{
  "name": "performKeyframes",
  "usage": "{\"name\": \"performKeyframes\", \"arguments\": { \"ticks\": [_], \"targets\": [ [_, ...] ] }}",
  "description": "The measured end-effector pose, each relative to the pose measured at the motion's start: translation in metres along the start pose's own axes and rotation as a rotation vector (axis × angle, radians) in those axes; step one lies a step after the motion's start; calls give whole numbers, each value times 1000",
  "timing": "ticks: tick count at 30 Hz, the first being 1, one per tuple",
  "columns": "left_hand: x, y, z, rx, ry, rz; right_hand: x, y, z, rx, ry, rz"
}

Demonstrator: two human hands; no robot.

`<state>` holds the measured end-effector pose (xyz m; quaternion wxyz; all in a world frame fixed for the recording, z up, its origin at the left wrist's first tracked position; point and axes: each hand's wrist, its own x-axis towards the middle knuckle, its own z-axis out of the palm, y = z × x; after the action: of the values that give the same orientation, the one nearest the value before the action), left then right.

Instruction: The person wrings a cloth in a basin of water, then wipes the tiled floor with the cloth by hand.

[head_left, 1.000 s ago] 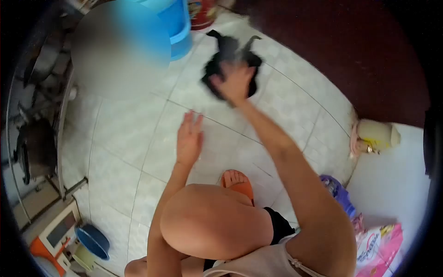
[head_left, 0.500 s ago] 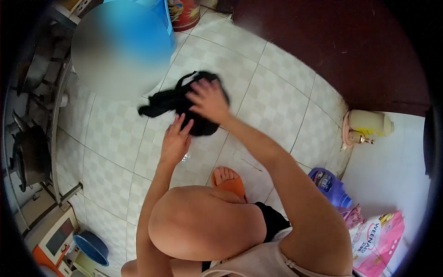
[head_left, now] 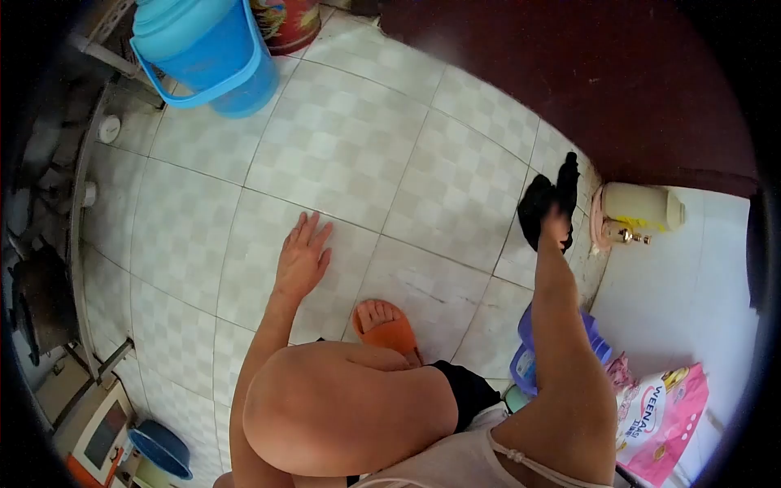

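Out to the right, near the foot of the dark red panel, my right hand (head_left: 556,226) is on a bunched black cloth (head_left: 537,203). The cloth lies against the floor tiles, and one end sticks out beyond the hand. My fingers are partly blurred and hidden in its folds, closed on it. Nothing is in my left hand (head_left: 301,256); its fingers are stretched out and apart, at the tiled floor (head_left: 325,146) left of the orange slipper (head_left: 386,329) on my foot.
A blue lidded bucket (head_left: 244,81) and a red container (head_left: 285,24) stand at the upper left. By the right wall are a beige container (head_left: 639,205), a purple bottle (head_left: 525,366) and a pink-and-white package (head_left: 663,423). A dark blue basin (head_left: 160,449) is at lower left.
My right hand has swept the black cloth from the middle of the floor to the right, near the wall. My left hand, earlier beside the cloth, is now apart from it.
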<state>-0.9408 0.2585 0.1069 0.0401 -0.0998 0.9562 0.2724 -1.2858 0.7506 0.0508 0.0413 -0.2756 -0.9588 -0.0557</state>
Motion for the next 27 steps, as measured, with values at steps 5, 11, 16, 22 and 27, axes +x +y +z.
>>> {"name": "performKeyframes", "arguments": {
  "ticks": [5,11,16,22,27],
  "targets": [
    [20,8,9,-1,22,86,-52,-56,-48,13,-62,-152],
    [26,25,9,-61,75,84,-197,-151,-38,336,254,-675],
    [14,25,13,-69,143,87,-381,-168,-74,334,58,-1189],
    [-33,8,10,-120,168,-155,-442,-158,-92,524,-249,-1452],
    [-39,33,50,-157,172,88,-369,-108,-98,482,-398,-1630]
  ]
}}
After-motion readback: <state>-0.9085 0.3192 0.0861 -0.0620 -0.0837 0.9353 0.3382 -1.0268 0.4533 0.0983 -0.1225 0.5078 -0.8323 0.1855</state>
